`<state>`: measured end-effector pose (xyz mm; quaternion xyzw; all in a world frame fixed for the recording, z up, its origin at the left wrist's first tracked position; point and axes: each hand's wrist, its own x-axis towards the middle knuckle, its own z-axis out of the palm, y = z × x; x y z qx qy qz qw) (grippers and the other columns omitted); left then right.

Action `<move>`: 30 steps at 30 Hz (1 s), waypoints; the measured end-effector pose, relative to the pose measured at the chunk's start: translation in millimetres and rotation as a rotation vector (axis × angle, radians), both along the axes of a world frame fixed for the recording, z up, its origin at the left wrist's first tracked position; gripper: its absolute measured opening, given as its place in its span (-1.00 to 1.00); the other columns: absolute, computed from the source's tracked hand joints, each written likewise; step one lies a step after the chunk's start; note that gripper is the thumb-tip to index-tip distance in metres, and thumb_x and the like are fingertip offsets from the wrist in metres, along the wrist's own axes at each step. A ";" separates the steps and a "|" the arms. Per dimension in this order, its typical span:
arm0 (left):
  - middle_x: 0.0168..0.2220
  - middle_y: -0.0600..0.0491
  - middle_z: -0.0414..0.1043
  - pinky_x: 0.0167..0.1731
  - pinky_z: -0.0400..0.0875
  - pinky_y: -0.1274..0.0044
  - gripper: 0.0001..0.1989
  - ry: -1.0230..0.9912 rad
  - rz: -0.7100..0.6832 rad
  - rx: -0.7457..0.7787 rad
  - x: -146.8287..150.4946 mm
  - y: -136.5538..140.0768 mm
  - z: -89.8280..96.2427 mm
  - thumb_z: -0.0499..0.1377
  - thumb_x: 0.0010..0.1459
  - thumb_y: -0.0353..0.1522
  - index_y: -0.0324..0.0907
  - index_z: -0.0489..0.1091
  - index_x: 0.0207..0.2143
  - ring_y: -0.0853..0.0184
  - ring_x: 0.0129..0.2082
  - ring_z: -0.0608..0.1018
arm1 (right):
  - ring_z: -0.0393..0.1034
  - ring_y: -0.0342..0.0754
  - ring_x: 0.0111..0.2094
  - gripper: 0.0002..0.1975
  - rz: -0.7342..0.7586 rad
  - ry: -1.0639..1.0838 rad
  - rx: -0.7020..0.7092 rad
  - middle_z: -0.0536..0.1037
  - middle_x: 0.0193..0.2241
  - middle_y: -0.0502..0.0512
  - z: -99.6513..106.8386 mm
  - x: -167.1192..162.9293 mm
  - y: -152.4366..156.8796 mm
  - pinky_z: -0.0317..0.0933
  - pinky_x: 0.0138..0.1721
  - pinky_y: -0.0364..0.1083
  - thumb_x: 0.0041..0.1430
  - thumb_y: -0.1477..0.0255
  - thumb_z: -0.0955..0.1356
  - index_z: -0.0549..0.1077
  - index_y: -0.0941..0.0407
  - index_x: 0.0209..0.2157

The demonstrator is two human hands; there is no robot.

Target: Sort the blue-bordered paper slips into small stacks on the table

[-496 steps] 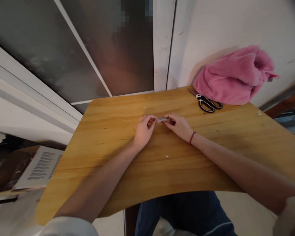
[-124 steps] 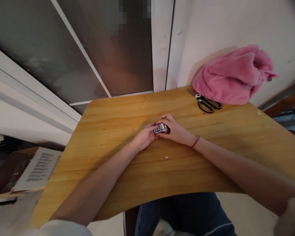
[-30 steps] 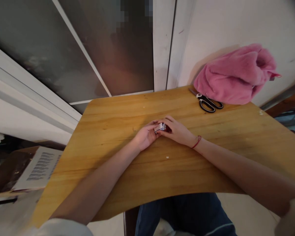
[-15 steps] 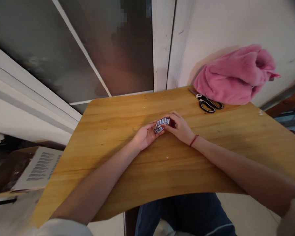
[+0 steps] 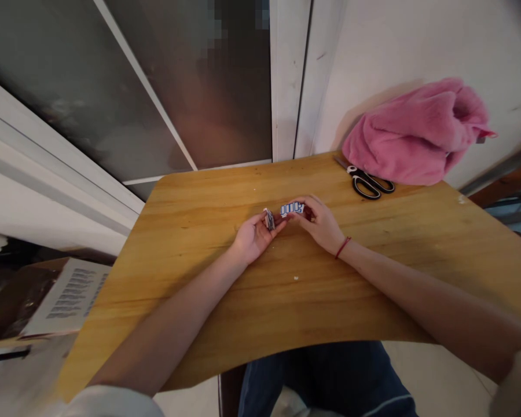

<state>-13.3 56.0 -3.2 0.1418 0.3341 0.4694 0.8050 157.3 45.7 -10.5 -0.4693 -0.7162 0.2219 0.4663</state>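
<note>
My left hand (image 5: 252, 238) is turned palm up, with a small stack of thin white-and-dark pieces (image 5: 270, 219) standing on edge between its thumb and fingers. In my right hand (image 5: 319, 223) are small white pieces with blue markings (image 5: 291, 208), pinched between thumb and fingers. They look like little paper cards, but their exact kind is too small to tell. Both hands are close together above the wooden table (image 5: 191, 289), with a narrow gap between the two lots of pieces.
Black-handled scissors (image 5: 367, 184) lie at the back right against a pink plush item (image 5: 412, 139) by the wall. A tiny white scrap (image 5: 296, 278) is on the table in front of me. Left of the table stands a printed cardboard box (image 5: 67, 298).
The pieces were together between both hands. Now my right hand holds the blue-marked ones slightly to the right, while the stack in my left hand has tipped upright.
</note>
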 end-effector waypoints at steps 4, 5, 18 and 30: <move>-0.43 -0.04 0.49 -0.06 0.48 0.39 -0.75 0.006 0.009 0.017 1.3 0.0 -0.1 -0.07 0.24 -0.53 -0.26 0.33 -0.43 0.34 -0.38 0.57 | 0.25 -0.07 -0.41 -0.77 0.049 -0.088 0.002 0.39 -0.34 0.09 -1.5 -0.2 0.8 0.22 -0.37 -0.07 0.16 0.25 0.35 0.41 0.08 -0.21; -0.41 -0.03 0.49 -0.05 0.47 0.39 -0.76 0.004 0.006 0.022 1.4 0.0 -0.1 -0.07 0.24 -0.54 -0.27 0.33 -0.42 0.36 -0.39 0.56 | 0.25 -0.08 -0.42 -0.77 0.061 -0.113 0.000 0.39 -0.34 0.09 -2.5 -0.3 1.3 0.22 -0.38 -0.07 0.16 0.25 0.35 0.41 0.08 -0.20; -0.36 -0.04 0.53 -0.06 0.48 0.47 -0.76 0.051 0.002 0.019 3.0 -2.5 0.0 -0.03 0.20 -0.61 -0.36 0.43 -0.32 0.41 -0.38 0.56 | 0.29 -0.05 -0.37 -0.67 0.147 -0.242 -0.010 0.36 -0.32 0.11 -10.1 0.2 6.6 0.29 -0.31 -0.03 0.18 0.24 0.34 0.44 0.13 -0.09; -0.37 -0.08 0.54 -0.33 0.50 0.59 -0.76 0.072 0.005 -0.003 2.6 -0.3 -4.1 -0.02 0.19 -0.59 -0.37 0.45 -0.29 0.38 -0.40 0.57 | 0.36 0.01 -0.16 -0.58 0.171 -0.221 -0.071 0.38 -0.09 0.18 -2.5 -2.2 -1.8 0.33 -0.13 0.02 0.19 0.19 0.32 0.31 0.08 0.03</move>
